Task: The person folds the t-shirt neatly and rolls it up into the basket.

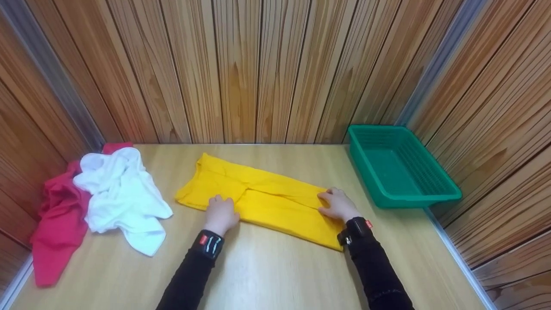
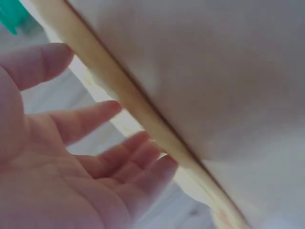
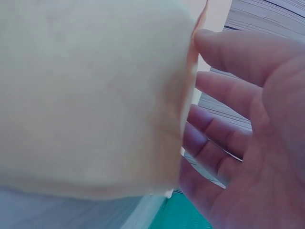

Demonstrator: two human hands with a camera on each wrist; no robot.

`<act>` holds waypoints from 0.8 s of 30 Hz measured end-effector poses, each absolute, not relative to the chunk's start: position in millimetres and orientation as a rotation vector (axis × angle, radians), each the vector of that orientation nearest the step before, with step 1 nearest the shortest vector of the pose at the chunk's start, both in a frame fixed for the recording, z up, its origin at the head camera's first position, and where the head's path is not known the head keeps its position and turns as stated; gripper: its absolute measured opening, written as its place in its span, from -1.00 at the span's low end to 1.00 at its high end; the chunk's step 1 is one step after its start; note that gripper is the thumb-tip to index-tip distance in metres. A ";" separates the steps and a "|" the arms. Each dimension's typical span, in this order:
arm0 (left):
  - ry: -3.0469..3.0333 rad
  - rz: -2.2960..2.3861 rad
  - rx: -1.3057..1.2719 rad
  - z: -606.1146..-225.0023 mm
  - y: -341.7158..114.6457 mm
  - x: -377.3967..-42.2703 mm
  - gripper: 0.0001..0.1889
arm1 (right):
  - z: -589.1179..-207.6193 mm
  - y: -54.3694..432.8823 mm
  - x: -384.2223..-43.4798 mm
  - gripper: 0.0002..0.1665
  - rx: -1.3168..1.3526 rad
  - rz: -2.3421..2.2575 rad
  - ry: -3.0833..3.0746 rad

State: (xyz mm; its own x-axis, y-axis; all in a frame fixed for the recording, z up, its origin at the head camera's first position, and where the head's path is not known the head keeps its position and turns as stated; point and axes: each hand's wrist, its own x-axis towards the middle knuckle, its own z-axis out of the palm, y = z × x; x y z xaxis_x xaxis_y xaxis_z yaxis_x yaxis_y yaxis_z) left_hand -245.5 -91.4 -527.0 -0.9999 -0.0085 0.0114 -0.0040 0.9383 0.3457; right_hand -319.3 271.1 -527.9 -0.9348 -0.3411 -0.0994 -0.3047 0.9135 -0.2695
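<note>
A yellow cloth garment (image 1: 275, 202) lies folded into a long strip on the table, slanting from upper left to lower right in the head view. My left hand (image 1: 221, 214) rests on its near edge, left of the middle, fingers fairly straight. In the left wrist view the fingertips (image 2: 112, 107) meet the pale, washed-out cloth edge (image 2: 128, 86). Over the strip's right end, my right hand (image 1: 339, 205) touches the top layer with thumb and fingers spread apart. The right wrist view has these relaxed fingers (image 3: 224, 93) along the pale cloth (image 3: 95, 95).
A green plastic basket (image 1: 373, 181) stands at the right, against the wood-panelled wall. At the left, a crumpled white cloth (image 1: 122, 193) lies partly over a red cloth (image 1: 60, 224). Panelled walls (image 1: 245, 73) close in the table (image 1: 262, 275) at the back and both sides.
</note>
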 end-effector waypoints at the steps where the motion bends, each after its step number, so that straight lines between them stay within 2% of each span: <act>1: -3.081 -0.545 0.002 -526.6 -83.9 -242.8 -0.60 | -527.6 270.9 -318.8 -0.36 -0.494 -0.379 2.930; 7: -3.092 -0.412 -0.021 -527.6 -47.9 -232.3 -0.38 | -528.9 270.1 -316.9 -0.41 -0.503 -0.354 2.943; 12: -3.124 -0.333 -0.036 -527.8 -44.3 -237.2 -0.21 | -529.3 270.3 -313.7 -0.43 -0.517 -0.345 2.949; 24: -3.122 -0.477 -0.218 -535.9 -77.3 -262.6 -0.22 | -526.3 263.9 -289.2 -0.45 -0.531 -0.397 2.912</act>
